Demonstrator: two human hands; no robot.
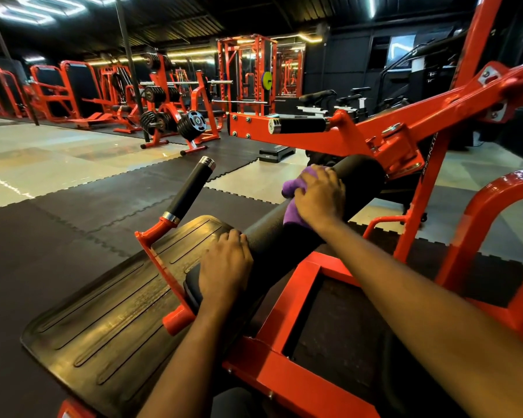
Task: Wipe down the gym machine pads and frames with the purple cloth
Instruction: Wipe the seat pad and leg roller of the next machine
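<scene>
Midway along the roller pad [361, 176], right hand [319, 197] clutches the bunched purple cloth [292, 186]; left hand [225, 262] rests loosely on its near end. 1 pad underway, frame [296, 277] likely not yet done.

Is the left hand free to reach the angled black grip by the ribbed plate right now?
Probably yes. The left hand rests on the roller pad holding nothing, and the grip stands up and left of it with open space between.

Weight plates [191, 123], rubber floor mats [73, 230], possibly a step platform [277, 153] behind.
</scene>
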